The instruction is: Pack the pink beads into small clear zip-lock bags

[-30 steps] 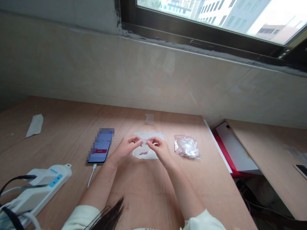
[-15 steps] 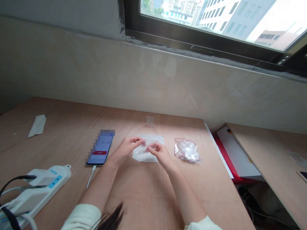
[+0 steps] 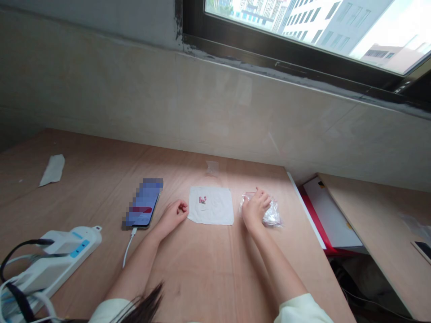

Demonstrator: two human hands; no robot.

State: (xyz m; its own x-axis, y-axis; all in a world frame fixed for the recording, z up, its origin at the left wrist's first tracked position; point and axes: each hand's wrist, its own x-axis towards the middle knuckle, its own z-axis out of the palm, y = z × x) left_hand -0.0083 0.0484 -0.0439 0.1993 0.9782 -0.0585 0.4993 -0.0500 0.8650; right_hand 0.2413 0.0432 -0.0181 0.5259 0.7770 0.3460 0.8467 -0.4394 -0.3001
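Note:
A white sheet (image 3: 217,206) lies flat on the table with several small pink pieces and thin dark bits (image 3: 202,200) on it. At its left edge rests my left hand (image 3: 175,213), its fingers curled in and nothing visible in them. My right hand (image 3: 257,208) is over the left part of a pile of clear plastic zip bags (image 3: 272,217) with red strips. Its fingers are extended and somewhat apart; the thumb side and whatever lies under the palm are hidden.
Behind the sheet lies a small clear plastic bag (image 3: 212,168). A phone (image 3: 143,206) on a white cable is left of my left hand. A white power strip (image 3: 72,251) with plugs stands at the lower left, and a torn white paper piece (image 3: 53,170) lies farther back.
My hands have moved apart from above the sheet, the left one to its left edge and the right one over to the bag pile. The small pink pieces now show on the sheet.

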